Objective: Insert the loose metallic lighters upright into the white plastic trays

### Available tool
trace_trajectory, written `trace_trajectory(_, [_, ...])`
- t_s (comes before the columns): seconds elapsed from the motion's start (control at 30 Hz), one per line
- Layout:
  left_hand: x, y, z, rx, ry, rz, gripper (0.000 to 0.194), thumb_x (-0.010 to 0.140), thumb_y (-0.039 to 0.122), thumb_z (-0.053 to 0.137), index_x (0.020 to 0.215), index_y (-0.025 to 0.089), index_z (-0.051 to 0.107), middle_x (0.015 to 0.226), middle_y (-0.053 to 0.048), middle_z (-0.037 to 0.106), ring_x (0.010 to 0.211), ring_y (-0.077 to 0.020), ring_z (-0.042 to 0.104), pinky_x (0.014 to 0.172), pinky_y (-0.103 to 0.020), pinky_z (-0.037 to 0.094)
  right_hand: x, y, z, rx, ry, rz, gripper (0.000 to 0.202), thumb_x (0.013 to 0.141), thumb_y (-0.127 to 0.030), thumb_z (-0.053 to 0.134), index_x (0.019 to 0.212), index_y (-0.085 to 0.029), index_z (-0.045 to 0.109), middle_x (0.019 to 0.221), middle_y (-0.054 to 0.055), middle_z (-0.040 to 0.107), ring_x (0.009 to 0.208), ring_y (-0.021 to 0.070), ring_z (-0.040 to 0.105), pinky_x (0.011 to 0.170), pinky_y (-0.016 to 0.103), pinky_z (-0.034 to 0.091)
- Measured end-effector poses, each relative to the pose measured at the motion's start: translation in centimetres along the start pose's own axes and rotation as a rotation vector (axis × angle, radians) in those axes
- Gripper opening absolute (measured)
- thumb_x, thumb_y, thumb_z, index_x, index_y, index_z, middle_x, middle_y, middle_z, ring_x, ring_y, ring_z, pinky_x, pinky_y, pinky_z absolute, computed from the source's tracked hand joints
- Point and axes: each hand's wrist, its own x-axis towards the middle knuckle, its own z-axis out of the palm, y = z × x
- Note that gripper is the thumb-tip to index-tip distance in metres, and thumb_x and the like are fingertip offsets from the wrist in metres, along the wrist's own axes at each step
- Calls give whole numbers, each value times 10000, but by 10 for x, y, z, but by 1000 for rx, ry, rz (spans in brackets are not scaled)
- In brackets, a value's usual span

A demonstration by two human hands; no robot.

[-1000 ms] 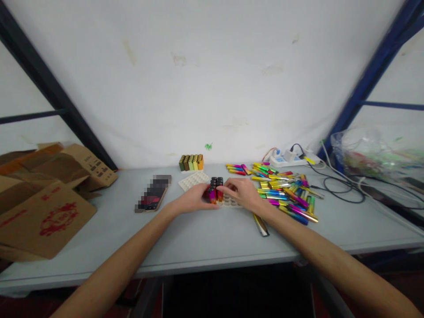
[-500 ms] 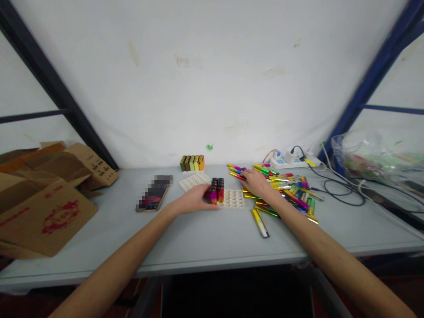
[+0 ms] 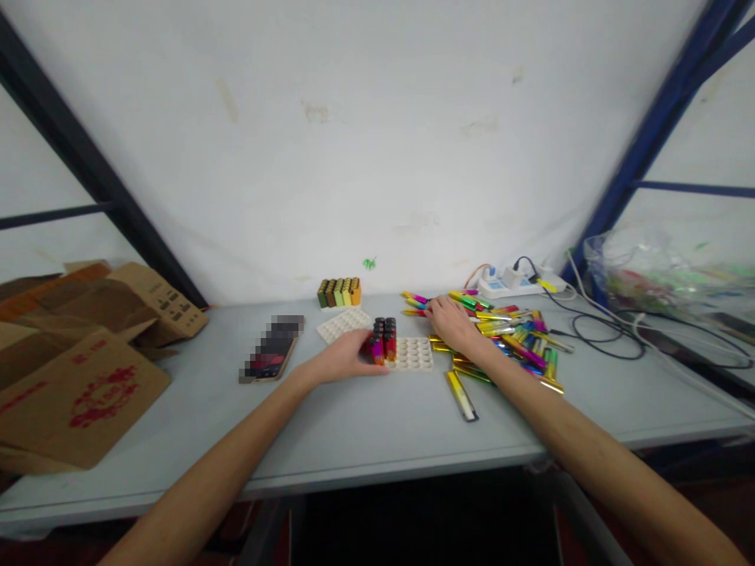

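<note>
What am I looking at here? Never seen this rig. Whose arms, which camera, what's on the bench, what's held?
No robot: these are a person's bare arms. The only view is from a camera worn on the head, looking forward and down.

The left hand curls against upright, black-topped lighters, apparently steadying them, in a pale tray with round holes. The right hand is at a shiny, colourful pile; its grip is hidden.

Also on the table: a second pale tray, a phone, cardboard and a power strip.
</note>
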Motion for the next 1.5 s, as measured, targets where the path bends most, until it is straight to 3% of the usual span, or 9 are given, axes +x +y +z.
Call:
trace_trajectory(0.13, [0, -1, 0, 8, 10, -2, 612, 707, 637, 803, 1068, 161, 672, 1042, -97, 724, 907, -304, 672, 811, -377, 521, 2, 0, -3, 181, 55, 76, 325, 1100, -293, 339, 1180, -107, 593, 956, 149, 739, 849, 253, 679, 743, 325, 445])
trace_trajectory(0.37, [0, -3, 1, 4, 26, 16, 610, 701, 657, 804, 1042, 168, 676, 1014, -91, 726, 887, -299, 675, 793, -372, 522, 2, 1, -4, 790, 265, 42, 378, 950, -541, 615, 942, -172, 699, 703, 30, 695, 625, 175, 607, 607, 272, 423])
trace_trajectory(0.53, [1, -4, 2, -37, 25, 31, 603, 695, 630, 821, 1059, 169, 681, 1059, -100, 730, 948, -312, 675, 848, -390, 526, 2, -6, -1, 1040, 323, 41, 482, 850, -669, 664, 876, -191, 721, 802, 44, 687, 749, 192, 616, 671, 297, 488])
trace_trajectory(0.67, [0, -1, 1, -62, 17, 34, 570, 705, 615, 819, 1039, 174, 683, 1050, -93, 732, 951, -311, 672, 836, -384, 527, -2, -15, -3, 1482, 189, 78, 457, 838, -665, 686, 942, -221, 652, 1012, 47, 719, 928, 194, 678, 825, 339, 567])
trace_trajectory(0.77, [0, 0, 0, -59, 19, 32, 574, 710, 621, 813, 1043, 172, 681, 1053, -95, 732, 946, -310, 672, 843, -388, 528, -6, -21, -6, 1689, 68, 121, 455, 845, -663, 687, 953, -235, 576, 910, 18, 734, 858, 178, 708, 838, 359, 586])
trace_trajectory(0.93, [0, 0, 0, -40, 6, 29, 613, 714, 632, 803, 1095, 169, 676, 1090, -104, 732, 994, -327, 678, 882, -395, 526, -10, -29, -13, 1653, 44, 144, 465, 840, -673, 682, 893, -230, 554, 648, -62, 569, 571, 112, 570, 602, 263, 559])
trace_trajectory(1.07, [0, 0, 0, -30, 4, 15, 640, 711, 648, 796, 1109, 163, 669, 1117, -119, 727, 1021, -340, 674, 912, -415, 520, -13, -32, -21, 1622, -38, 192, 481, 846, -694, 643, 924, -224, 578, 694, -64, 473, 503, 83, 461, 378, 188, 348])
trace_trajectory(1.33, [-1, 1, -1, -47, 7, 23, 607, 709, 637, 803, 1072, 167, 678, 1085, -114, 727, 987, -332, 673, 884, -413, 526, -16, -36, -21, 1653, -98, 114, 483, 910, -718, 511, 1053, -259, 554, 665, -62, 507, 488, 102, 393, 398, 202, 268])
trace_trajectory(1.5, [-1, 1, -1, -27, 21, 32, 603, 720, 636, 801, 1072, 164, 673, 1086, -111, 725, 973, -320, 673, 882, -399, 520, -17, -39, -22, 1710, -226, 151, 488, 896, -739, 509, 1005, -265, 529, 617, -99, 363, 427, 73, 217, 397, 189, 123])
